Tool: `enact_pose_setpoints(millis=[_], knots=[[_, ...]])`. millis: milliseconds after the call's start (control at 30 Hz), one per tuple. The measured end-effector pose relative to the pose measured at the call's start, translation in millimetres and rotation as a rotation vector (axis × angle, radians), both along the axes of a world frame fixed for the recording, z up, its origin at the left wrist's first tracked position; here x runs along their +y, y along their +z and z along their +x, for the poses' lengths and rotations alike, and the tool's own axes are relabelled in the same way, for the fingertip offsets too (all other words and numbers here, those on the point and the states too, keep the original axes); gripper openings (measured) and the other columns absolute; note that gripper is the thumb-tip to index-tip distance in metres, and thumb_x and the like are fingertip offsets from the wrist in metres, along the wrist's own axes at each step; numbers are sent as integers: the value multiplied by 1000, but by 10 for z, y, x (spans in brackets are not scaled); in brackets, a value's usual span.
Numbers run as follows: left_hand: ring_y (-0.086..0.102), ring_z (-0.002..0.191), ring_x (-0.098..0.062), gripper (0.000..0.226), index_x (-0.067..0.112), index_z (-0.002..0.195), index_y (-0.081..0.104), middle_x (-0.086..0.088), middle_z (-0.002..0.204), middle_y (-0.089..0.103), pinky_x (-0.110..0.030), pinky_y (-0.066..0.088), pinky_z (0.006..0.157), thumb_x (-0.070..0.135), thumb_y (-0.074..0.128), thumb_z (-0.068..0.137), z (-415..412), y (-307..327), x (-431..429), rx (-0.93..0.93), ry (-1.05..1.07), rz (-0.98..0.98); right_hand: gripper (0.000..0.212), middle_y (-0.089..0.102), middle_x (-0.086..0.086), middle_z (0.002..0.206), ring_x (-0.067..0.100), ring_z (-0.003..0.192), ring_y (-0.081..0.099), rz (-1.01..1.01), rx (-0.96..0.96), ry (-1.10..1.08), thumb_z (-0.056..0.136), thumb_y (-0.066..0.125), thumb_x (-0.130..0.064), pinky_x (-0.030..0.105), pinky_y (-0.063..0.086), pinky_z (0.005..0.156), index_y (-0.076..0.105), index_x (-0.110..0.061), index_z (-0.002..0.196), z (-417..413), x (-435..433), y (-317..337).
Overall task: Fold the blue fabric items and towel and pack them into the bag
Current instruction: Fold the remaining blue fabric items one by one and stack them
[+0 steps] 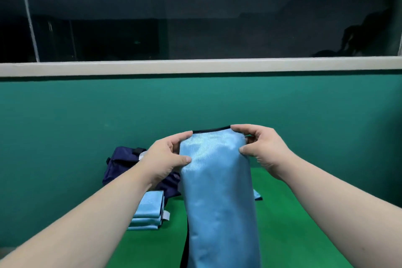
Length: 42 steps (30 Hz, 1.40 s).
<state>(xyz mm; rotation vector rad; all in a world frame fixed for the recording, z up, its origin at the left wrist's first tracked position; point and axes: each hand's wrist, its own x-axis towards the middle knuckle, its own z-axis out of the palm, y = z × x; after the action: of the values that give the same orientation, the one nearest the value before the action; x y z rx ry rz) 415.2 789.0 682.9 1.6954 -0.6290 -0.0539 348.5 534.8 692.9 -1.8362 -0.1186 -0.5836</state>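
While upright, blue fabric (217,180) near bag (121,165).

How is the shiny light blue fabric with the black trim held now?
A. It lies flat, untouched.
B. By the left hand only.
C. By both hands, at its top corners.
C: the left hand and the right hand each pinch a top corner of the shiny light blue fabric.

Left hand (168,155): forearm entering from 7 o'clock, thumb and fingers pinching blue cloth (217,185). Right hand (262,148): forearm from 5 o'clock, pinching likewise.
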Motion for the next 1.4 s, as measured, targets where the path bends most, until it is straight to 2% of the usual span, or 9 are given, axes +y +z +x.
enact_pose_setpoints(millis=[67,167,400,633,767,1133,1233,1300,1400], knots=[[43,51,-7,63,31,124,65,8,76,57,-20,44,52,-14,69,80,173,327,-87,-79,32,15,61,72,0,111,7,71,55,-61,-33,-62,72,63,15,20,52,72,73,-35,106,208,-26,325],[60,66,4,67,22,134,59,17,114,66,-20,56,68,-17,67,80,264,842,-173,-252,89,-8,61,71,-4,102,0,64,57,-64,-145,-112,74,58,17,14,51,68,71,-29,112,322,1,845],[61,79,-5,74,58,121,58,28,115,67,-25,49,84,-5,66,82,-84,543,-27,-532,147,27,65,71,-19,106,1,92,64,-89,-394,-175,77,58,16,13,50,83,69,-43,103,-183,105,485],[65,103,2,67,64,119,58,27,117,68,-21,47,96,13,72,76,-733,-1560,59,-139,5,135,73,67,-29,102,-4,98,62,-131,-39,-210,76,64,18,5,41,86,72,-54,91,-806,156,-1688],[65,98,-7,53,41,112,68,20,108,72,-16,48,89,-4,68,85,-1082,-2562,94,178,-10,69,72,67,-17,94,3,77,59,-82,166,-138,78,73,10,10,43,73,72,-61,87,-1130,209,-2711],[25,54,-13,49,54,110,64,2,60,27,-19,24,50,10,69,89,-1010,-3066,69,104,221,243,51,57,-27,95,4,64,48,-180,236,-103,81,71,9,9,38,65,68,-37,105,-981,254,-3063],[53,81,-7,46,46,125,62,18,84,62,-14,42,76,15,64,90,-982,-3068,68,-36,234,435,44,59,-20,94,4,68,52,-278,250,-188,80,70,6,7,38,66,72,-28,107,-933,254,-3178],[44,104,-2,44,37,130,62,30,112,51,-22,39,101,17,62,90,-987,-3129,52,-124,215,543,36,57,-17,95,1,78,54,-397,323,-204,82,67,1,6,38,68,75,-23,108,-943,249,-3293],[31,114,1,38,34,124,67,24,128,41,-19,26,107,17,60,90,-948,-3180,25,-131,253,559,27,53,-13,97,3,87,53,-411,375,-218,81,66,-4,9,37,70,73,-27,94,-958,236,-3336]])
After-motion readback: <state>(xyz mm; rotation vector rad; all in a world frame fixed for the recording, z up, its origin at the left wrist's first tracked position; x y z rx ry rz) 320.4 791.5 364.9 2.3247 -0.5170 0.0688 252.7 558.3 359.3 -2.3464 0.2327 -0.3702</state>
